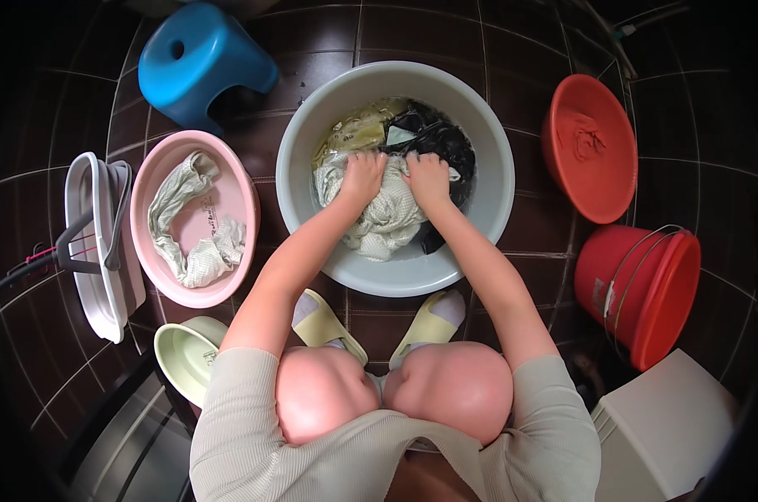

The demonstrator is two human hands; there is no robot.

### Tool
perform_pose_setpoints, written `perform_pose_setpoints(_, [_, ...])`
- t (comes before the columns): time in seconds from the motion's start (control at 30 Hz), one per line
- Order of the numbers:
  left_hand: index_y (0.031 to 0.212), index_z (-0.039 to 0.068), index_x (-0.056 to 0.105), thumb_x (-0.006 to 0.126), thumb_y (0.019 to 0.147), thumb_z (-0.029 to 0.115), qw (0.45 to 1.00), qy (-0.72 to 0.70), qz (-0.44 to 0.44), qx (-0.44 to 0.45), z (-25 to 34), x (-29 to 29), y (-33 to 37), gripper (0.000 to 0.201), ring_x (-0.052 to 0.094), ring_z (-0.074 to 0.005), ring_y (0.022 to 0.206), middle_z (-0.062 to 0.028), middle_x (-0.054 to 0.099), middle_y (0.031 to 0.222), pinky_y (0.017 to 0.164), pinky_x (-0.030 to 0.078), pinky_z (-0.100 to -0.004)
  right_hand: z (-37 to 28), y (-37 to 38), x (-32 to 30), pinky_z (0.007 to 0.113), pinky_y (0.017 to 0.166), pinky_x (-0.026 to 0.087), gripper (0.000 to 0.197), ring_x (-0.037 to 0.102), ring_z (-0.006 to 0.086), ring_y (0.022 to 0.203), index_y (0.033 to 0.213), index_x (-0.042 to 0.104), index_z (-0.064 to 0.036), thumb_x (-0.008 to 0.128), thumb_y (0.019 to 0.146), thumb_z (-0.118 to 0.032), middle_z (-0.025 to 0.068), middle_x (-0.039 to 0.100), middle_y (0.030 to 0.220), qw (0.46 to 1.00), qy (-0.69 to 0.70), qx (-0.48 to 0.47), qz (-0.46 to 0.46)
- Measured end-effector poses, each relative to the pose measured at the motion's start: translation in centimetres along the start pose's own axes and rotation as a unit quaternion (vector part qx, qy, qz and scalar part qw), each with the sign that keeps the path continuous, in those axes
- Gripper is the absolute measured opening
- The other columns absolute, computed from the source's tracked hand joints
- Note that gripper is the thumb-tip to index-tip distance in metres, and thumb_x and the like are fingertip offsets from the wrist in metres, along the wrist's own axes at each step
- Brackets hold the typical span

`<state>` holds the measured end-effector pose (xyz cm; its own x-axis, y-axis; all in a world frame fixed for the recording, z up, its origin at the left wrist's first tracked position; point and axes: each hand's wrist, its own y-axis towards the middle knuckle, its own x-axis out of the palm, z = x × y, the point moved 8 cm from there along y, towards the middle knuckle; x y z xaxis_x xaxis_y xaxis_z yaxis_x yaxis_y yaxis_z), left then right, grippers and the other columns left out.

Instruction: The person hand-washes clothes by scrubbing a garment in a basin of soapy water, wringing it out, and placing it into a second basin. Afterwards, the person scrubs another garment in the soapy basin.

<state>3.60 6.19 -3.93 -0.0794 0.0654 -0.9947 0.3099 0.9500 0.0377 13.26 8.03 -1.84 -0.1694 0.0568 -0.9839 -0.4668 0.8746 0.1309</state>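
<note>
In front of me a large grey basin (489, 197) stands on the dark tiled floor with water and laundry in it. My left hand (364, 176) and my right hand (429, 178) are side by side on a wet white patterned cloth (387, 219), their fingers curled into its upper part. The cloth is bunched up, and its near end lies against the basin's near wall. Beyond my hands, a black garment (451, 139) floats at the right and a yellow-green cloth (352, 131) at the left. Part of each cloth is under water.
On the left are a pink basin (191, 227) holding a twisted pale cloth (168, 201), a blue stool (196, 63), a pale green basin (175, 350) and white basins on edge (94, 251). A red basin (592, 180), red bucket (617, 272) and white stool-like object (671, 418) stand right.
</note>
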Motion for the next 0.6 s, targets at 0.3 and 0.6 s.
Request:
perform_pose_setpoints(0.3, [0.086,0.005,0.057,0.049,0.076,0.025,0.506,-0.746,-0.176,-0.394,-3.8,3.0,-2.0,0.024,0.055,-0.0187,0.077,-0.0087,0.06,0.08,0.073,0.041,-0.0278,2.3,-1.0,0.4,0.018,0.053,0.039,0.019,0.051,0.003,0.062,0.085,0.056,-0.0003,0.067,0.077,-0.013,0.0013,0.059,0.069,0.664,0.69,0.288,-0.004])
perform_pose_setpoints(0.6, [0.088,-0.001,0.056,0.031,0.093,0.031,0.656,-0.709,-0.04,-0.255,2.2,-4.0,-0.1,0.041,0.052,-0.0183,0.078,-0.012,0.059,0.083,0.075,0.04,-0.0339,1.6,-0.4,-2.0,0.029,0.05,0.035,0.033,0.035,0.01,0.051,0.06,0.042,0.0003,0.053,0.083,-0.02,0.0053,0.043,0.051,0.706,0.583,0.375,0.148])
